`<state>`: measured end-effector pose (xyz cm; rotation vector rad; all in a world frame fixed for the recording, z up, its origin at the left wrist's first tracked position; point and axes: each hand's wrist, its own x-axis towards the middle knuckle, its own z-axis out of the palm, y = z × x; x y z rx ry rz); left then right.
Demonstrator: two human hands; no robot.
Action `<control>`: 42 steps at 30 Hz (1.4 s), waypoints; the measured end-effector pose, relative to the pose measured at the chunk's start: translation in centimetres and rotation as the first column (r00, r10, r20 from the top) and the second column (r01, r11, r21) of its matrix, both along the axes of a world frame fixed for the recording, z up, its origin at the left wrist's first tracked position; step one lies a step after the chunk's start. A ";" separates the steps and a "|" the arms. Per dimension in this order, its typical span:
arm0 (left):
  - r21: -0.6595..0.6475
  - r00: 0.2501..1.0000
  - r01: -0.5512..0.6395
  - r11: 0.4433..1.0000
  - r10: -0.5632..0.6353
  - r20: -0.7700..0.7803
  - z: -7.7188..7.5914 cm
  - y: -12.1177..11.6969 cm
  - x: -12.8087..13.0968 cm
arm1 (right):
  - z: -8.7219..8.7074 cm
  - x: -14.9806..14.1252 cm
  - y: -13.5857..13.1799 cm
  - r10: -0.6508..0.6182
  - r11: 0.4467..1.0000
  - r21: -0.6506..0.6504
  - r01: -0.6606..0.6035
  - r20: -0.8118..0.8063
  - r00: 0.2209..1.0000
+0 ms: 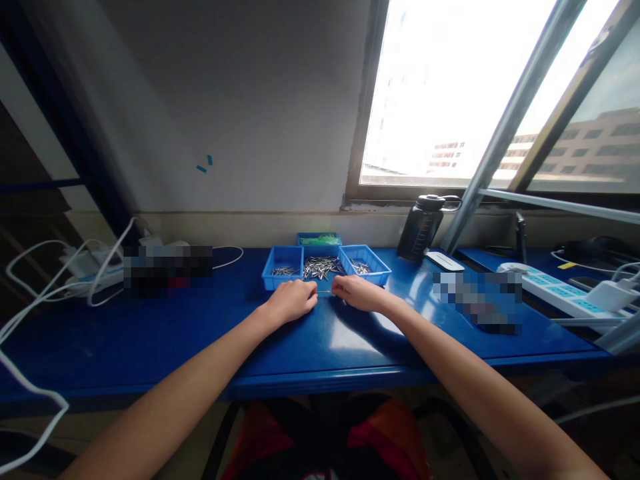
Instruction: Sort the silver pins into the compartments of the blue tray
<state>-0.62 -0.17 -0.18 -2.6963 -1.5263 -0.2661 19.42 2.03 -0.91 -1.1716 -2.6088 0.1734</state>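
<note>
Both hands are held close together over the front middle of the blue table. My left hand [294, 301] is closed, its thumb and fingertips pinching one end of a thin pale strand [325, 291]. The other end is pinched by my right hand [353, 293], so the strand spans the short gap between them. Just beyond lies a loose pile of small metal pins [324, 267], perhaps rivets. A blue bin [282, 257] stands left of the pile and another blue bin [374, 262] right of it, each with some pins inside. The strand's exact kind is too small to tell.
Behind the pile, a blue tray [302, 239] holds green strips [323, 240]. A black bottle [423, 229] stands at the back right, beside a white flat object [445, 261]. Power strips [555, 290] and white cables [55, 283] lie at both sides. The table edge [330, 383] runs in front.
</note>
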 end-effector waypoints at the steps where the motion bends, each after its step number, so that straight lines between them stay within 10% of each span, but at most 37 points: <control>1: 0.004 1.000 -0.007 1.000 0.007 0.005 0.1 0.0 0.0 | 0.0 0.0 0.0 -0.004 1.000 -0.002 0.004 0.001 1.000; 42: 0.118 0.965 0.153 0.981 -0.174 0.196 0.9 -0.5 0.4 | 0.5 -0.6 -0.7 0.053 0.999 -0.007 -0.053 -0.068 0.996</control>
